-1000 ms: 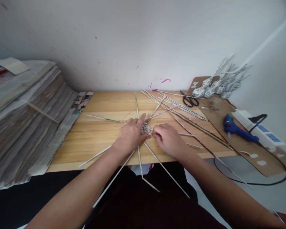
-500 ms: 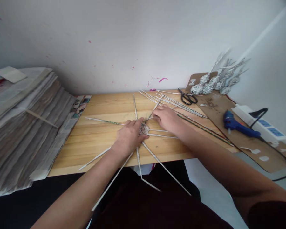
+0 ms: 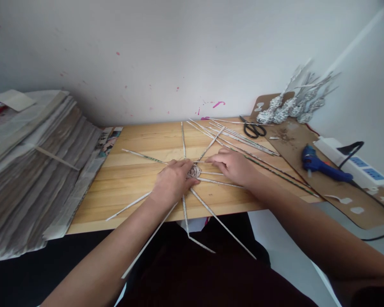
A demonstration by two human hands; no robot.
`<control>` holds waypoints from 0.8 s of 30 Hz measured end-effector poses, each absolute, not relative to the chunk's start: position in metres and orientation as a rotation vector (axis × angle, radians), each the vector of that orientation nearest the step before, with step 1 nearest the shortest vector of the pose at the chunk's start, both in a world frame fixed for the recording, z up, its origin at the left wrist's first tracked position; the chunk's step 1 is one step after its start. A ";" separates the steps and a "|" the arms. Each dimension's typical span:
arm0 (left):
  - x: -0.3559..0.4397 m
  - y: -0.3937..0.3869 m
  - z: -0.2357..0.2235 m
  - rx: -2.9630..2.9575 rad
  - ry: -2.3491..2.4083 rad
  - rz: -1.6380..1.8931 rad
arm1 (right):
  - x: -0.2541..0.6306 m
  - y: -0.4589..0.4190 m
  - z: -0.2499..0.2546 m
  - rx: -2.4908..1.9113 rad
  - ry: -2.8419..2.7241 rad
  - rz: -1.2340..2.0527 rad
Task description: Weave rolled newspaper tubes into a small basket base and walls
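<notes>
A small round woven paper base (image 3: pixel 194 172) lies on the wooden table (image 3: pixel 141 136), with rolled paper sticks spreading from it like spokes. My left hand (image 3: pixel 173 177) grips its left side, fingers along the top edge and thumb at the lower edge; part of the weave is hidden under the palm. My right hand (image 3: pixel 232 165) pinches a thin paper strip (image 3: pixel 201 161) just right of the base. One spoke (image 3: pixel 211 145) slants up and away, and another (image 3: pixel 224 224) runs down over the table's front edge. A spoke (image 3: pixel 201 245) at the front is bent.
Loose paper sticks (image 3: pixel 243 138) lie at the back right beside black-handled scissors (image 3: pixel 254 129). A blue glue gun (image 3: pixel 326 166) and a white power strip (image 3: pixel 355 164) rest on the right over brown board (image 3: pixel 294 149). A tall newspaper stack (image 3: pixel 35 170) stands left; woven paper pieces (image 3: pixel 284 111) stand behind.
My right hand has moved right and slightly down, drawing the strip out more level. My left hand stays on the base. The view has shifted slightly.
</notes>
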State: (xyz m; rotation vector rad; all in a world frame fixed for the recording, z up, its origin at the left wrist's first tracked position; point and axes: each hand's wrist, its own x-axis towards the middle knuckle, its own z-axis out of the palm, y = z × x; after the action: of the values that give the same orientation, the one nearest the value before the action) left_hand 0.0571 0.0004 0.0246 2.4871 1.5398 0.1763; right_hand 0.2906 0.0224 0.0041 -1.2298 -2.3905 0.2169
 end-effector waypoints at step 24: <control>0.060 0.013 0.036 2.559 1.418 0.017 | 0.264 -0.001 0.028 -1.524 -2.672 -0.066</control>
State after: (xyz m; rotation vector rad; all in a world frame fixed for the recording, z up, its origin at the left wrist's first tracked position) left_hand 0.0602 0.0131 0.0362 2.5587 1.4177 0.0171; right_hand 0.2640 -0.0014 0.0278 -1.5237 -2.6722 -0.0657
